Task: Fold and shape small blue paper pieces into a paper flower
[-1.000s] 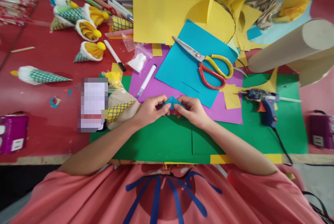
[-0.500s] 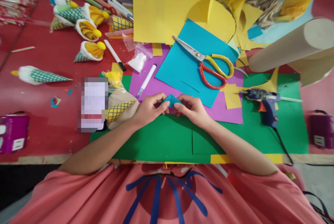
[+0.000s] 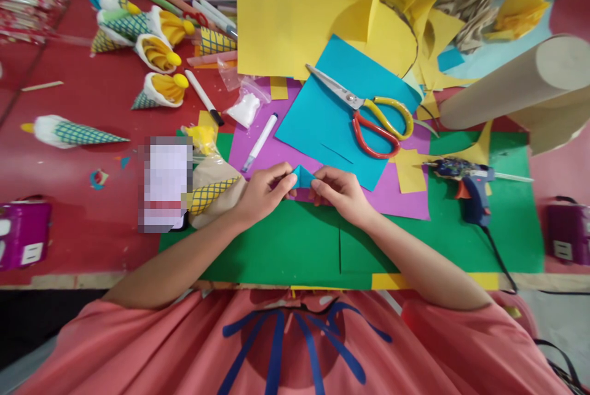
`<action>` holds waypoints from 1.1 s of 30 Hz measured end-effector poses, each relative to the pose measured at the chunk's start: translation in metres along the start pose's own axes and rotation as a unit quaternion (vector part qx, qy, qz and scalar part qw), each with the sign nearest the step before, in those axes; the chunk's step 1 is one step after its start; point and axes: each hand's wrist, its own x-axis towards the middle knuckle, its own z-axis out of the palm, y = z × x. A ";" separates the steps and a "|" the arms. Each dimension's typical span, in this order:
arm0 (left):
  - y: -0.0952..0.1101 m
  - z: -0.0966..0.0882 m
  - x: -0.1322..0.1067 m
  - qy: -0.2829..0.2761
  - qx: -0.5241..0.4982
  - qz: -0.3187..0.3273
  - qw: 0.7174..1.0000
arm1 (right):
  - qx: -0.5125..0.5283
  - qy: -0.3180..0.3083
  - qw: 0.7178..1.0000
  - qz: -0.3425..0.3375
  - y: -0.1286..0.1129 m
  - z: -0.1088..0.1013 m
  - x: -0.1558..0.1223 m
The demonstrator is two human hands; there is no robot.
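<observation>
A small folded blue paper piece (image 3: 303,176) is pinched between both my hands, just above the green sheet (image 3: 286,247) and the purple sheet (image 3: 267,149). My left hand (image 3: 265,193) grips its left side with closed fingers. My right hand (image 3: 338,193) grips its right side the same way. Only a small triangular tip of the paper shows between the fingertips.
Behind my hands lie a large blue sheet (image 3: 322,118) with red-and-yellow scissors (image 3: 369,113), yellow sheets (image 3: 286,14) and a white marker (image 3: 259,141). A glue gun (image 3: 463,180) rests at the right, a cardboard tube (image 3: 511,85) beyond it. Paper cones (image 3: 74,132) and pens lie at the left.
The blue piece has been folded narrower between my fingers; my hands have drawn slightly closer together and barely shifted otherwise.
</observation>
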 end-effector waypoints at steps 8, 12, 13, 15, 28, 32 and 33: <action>-0.003 -0.001 0.000 -0.030 0.013 0.014 0.999 | -0.002 0.000 1.000 -0.003 0.001 0.000 0.000; -0.005 0.000 0.000 -0.031 0.047 0.017 0.998 | -0.030 0.015 0.999 -0.006 0.003 0.001 -0.001; -0.005 0.000 0.000 -0.026 0.055 0.016 0.998 | -0.040 0.019 0.999 -0.007 0.003 0.001 -0.001; -0.005 0.001 0.001 -0.016 0.066 0.015 0.998 | -0.054 0.024 0.998 -0.010 0.004 0.002 -0.001; 0.000 0.000 0.001 -0.043 0.073 0.013 0.996 | -0.119 0.049 0.991 -0.033 0.004 0.004 -0.002; 0.003 -0.001 0.002 -0.055 0.065 0.012 0.996 | -0.108 0.038 0.993 -0.038 0.003 0.002 -0.002; 0.003 -0.001 0.001 -0.061 0.062 0.012 0.996 | -0.100 0.035 0.994 -0.041 0.003 0.001 -0.002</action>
